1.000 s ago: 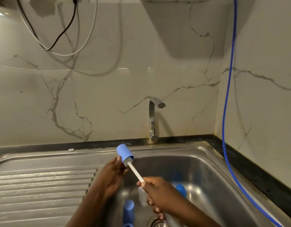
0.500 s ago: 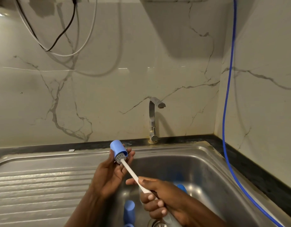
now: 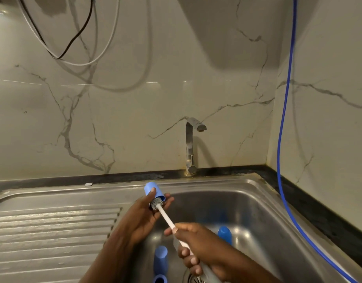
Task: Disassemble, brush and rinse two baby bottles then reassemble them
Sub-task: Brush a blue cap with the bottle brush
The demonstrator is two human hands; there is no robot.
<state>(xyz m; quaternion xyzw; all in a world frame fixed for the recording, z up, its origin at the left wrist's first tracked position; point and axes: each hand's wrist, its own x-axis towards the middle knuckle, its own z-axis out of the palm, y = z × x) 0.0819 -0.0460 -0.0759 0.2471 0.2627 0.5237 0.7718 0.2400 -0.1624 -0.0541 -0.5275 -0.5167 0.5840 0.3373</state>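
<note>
Currently the brushing step is in hand. The blue cap point(image 3: 154, 192) is held up over the near-left rim of the steel sink point(image 3: 257, 201), its open mouth tilted down toward the person. The left hand point(image 3: 141, 219) grips it, thumb on top and fingers curled beneath. The grey bristle head of the bottle brush point(image 3: 156, 204) sits in the cap's mouth, partly showing. The right hand point(image 3: 198, 244) is clamped round the brush's white handle. Two more blue bottle parts point(image 3: 160, 260) point(image 3: 225, 234) lie in the basin below, and the tap point(image 3: 191, 144) is not running.

Next, I judge, the brush needs a twist or pump inside the cap, followed by a rinse.

Compared with half a second ago, cap and brush head sit slightly lower and further right, and both grips look unchanged.
</note>
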